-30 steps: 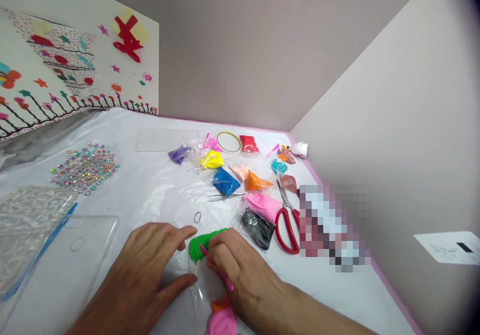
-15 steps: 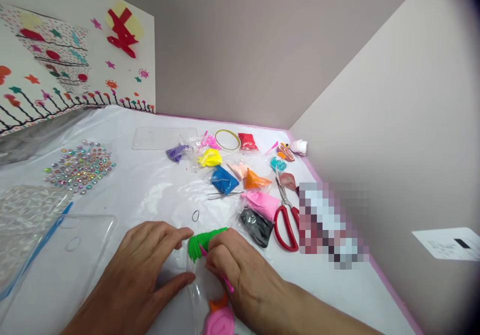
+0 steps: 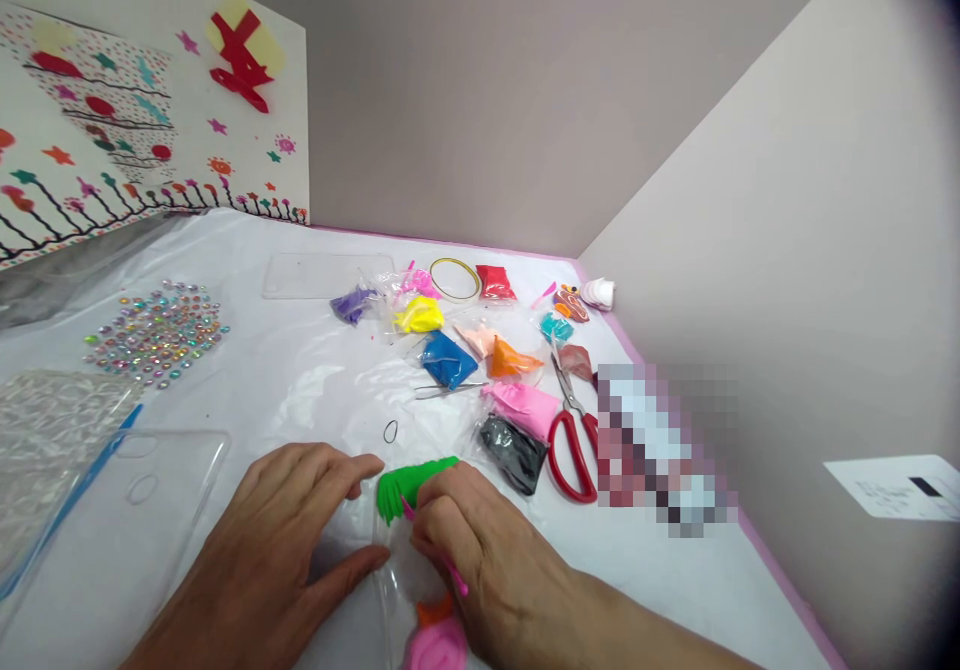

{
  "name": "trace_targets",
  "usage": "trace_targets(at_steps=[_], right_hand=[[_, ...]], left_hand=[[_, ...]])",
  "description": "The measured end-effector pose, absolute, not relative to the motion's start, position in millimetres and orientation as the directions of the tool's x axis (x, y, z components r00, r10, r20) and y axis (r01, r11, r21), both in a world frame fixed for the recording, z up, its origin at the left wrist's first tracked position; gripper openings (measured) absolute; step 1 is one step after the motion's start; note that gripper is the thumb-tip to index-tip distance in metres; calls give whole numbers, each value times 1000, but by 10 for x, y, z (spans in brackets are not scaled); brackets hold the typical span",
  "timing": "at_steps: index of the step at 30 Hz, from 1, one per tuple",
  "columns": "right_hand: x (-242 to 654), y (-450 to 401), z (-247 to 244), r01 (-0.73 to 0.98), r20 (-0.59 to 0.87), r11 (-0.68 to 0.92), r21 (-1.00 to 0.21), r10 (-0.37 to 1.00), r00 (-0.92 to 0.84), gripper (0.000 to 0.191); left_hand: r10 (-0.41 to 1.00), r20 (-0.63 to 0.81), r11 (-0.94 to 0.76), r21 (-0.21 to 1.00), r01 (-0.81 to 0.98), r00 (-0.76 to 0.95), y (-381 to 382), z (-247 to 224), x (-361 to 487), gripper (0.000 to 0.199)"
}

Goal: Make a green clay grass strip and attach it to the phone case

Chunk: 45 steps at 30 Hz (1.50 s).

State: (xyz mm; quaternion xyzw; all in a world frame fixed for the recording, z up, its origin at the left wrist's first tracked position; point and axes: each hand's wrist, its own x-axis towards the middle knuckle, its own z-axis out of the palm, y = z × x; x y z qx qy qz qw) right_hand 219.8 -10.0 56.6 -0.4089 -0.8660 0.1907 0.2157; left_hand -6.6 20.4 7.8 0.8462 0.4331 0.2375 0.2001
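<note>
So far, 2 clay parts show on the clear case (image 3: 388, 600): ridged green clay (image 3: 409, 483) up top, a pink-and-orange shape (image 3: 437, 642) lower. Between looks bare. The right hand (image 3: 480, 545) pinches a pink tool (image 3: 457, 578) at the green; the left hand (image 3: 281, 530), thumb spread wide, grips nothing.

Drew the pink stick (image 3: 457, 579) with the right hand (image 3: 491, 555) to a slightly lower spot on the green clay (image 3: 412, 480), lower centre, than 0.5 s ago. Slid the poster (image 3: 266, 155) farther left, upper left of the frame.
</note>
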Motion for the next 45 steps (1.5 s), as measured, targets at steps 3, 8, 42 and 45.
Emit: trace_targets(at_steps=[3, 8, 42, 45], right_hand=[[2201, -111, 565, 627, 210, 592, -507, 790, -576, 18], [2212, -130, 597, 628, 157, 571, -528, 793, -589, 18], [2339, -180, 569, 585, 204, 558, -589, 803, -560, 26], [2349, -191, 576, 614, 154, 534, -581, 813, -562, 27]], left_hand=[[837, 219, -530, 547, 648, 501, 201, 85, -58, 47], [846, 201, -513, 562, 649, 494, 190, 85, -58, 47], [510, 456, -851, 393, 350, 729, 152, 197, 31, 38], [514, 454, -844, 418, 335, 728, 142, 211, 43, 40]])
